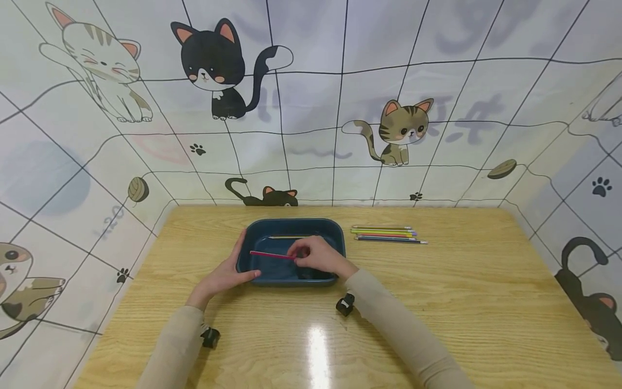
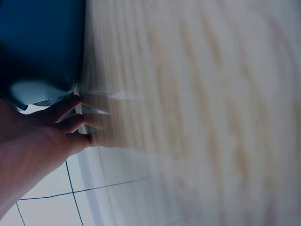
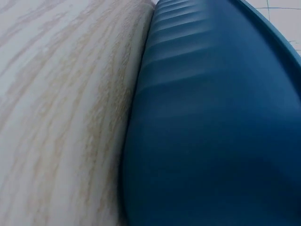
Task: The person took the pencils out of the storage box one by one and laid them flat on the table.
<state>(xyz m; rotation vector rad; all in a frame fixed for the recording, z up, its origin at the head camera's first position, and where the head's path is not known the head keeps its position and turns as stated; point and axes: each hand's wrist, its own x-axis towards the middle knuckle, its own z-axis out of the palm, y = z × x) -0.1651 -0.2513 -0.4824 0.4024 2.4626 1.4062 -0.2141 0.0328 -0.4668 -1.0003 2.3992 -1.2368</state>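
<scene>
A dark blue rectangular tray (image 1: 291, 282) rests on the wooden table. My left hand (image 1: 225, 276) holds its left end, thumb at the front rim and fingers along the side; in the left wrist view, fingertips of the left hand (image 2: 63, 125) reach down beside the tray (image 2: 42, 52). My right hand (image 1: 318, 255) is over the tray and pinches a red pencil (image 1: 269, 254) by its right end. A light-coloured pencil (image 1: 286, 237) lies in the tray near the back wall, its right end hidden by the right hand. The right wrist view shows only the tray's outer side (image 3: 202, 132).
Several pencils (image 1: 386, 234) in different colours lie side by side on the table, right of the tray. The wooden table (image 1: 461, 302) stretches to the right and front. A cat-patterned cloth (image 1: 316, 97) stands behind and at the sides.
</scene>
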